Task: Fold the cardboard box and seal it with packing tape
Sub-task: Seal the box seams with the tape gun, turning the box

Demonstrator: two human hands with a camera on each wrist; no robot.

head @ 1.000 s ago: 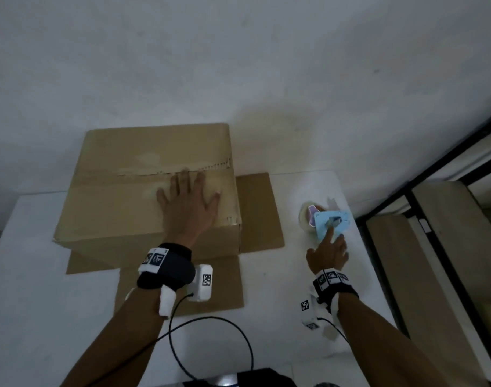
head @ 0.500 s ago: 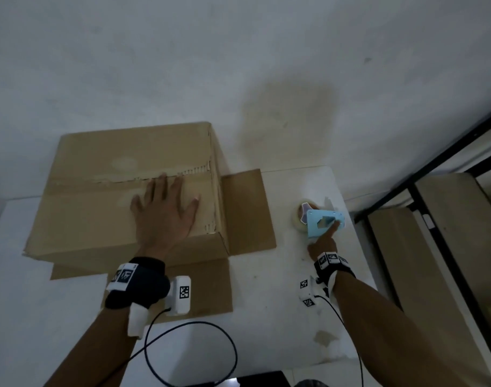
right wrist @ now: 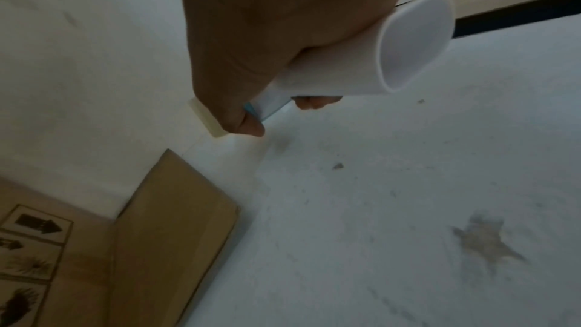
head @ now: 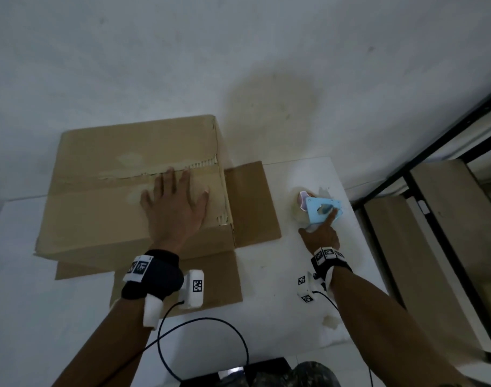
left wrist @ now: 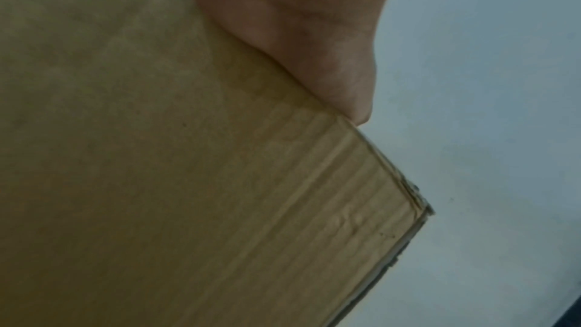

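**Flat palm on the box, tape dispenser gripped at the bench's right side**

The cardboard box [head: 121,191] stands on the white bench [head: 29,317] against the wall, its top flaps folded shut. The left hand [head: 174,210] lies flat on the near flap with fingers spread and straight, the fingertips reaching the ragged seam where the flaps meet. Old tape residue runs along that seam; whether any fresh tape is there cannot be made out. Two lower flaps lie loose on the bench, one to the right [head: 252,202] and one toward the person [head: 211,277], partly covered by the left wrist and its camera band.

The left wrist view is mostly filled with blurred cardboard; only the heel of the palm [left wrist: 298,21] shows, and the fingers are out of sight.

The right hand [head: 321,236] holds the tape dispenser [head: 322,210], well apart from the box near the bench's right edge. The forefinger stretches along the pale blue plate; the right wrist view shows the other fingers [right wrist: 314,102] and thumb wrapped round the white handle [right wrist: 393,54]. The roll of tape [head: 300,216] is largely hidden behind the plate and hand, so only a pale sliver of it shows. Whether the dispenser touches the bench cannot be told.

A black cable [head: 205,347] loops across the bench near the person. Wooden shelves in a dark frame [head: 434,219] are cut off at the right.
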